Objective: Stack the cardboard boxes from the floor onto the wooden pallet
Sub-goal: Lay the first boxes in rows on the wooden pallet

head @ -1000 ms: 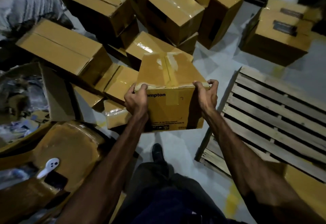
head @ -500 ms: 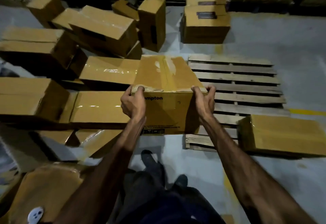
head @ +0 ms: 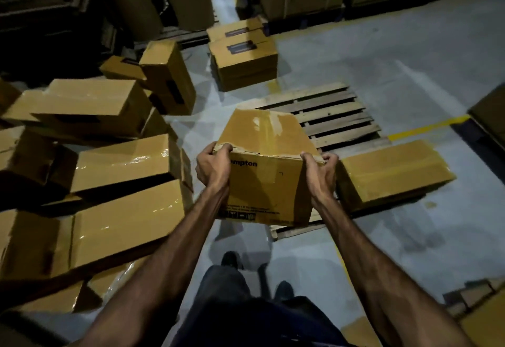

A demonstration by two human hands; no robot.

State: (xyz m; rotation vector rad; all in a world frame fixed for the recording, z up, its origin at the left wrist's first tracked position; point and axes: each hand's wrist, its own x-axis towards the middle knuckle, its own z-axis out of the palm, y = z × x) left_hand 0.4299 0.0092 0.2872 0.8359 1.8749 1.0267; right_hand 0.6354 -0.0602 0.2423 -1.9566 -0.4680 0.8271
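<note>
Nearest: our left hand point(head: 211, 167) and right hand point(head: 319, 175), fingers curled over the top edges of the taped cardboard box point(head: 266, 171), holding it above the wooden pallet point(head: 328, 117). One box on pallet point(head: 390, 171). Beyond, left: floor boxes point(head: 123, 160).

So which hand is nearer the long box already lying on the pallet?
Right. The right hand grips the carried box right beside the long box; the left hand grips the carried box's far side, away from it.
</note>
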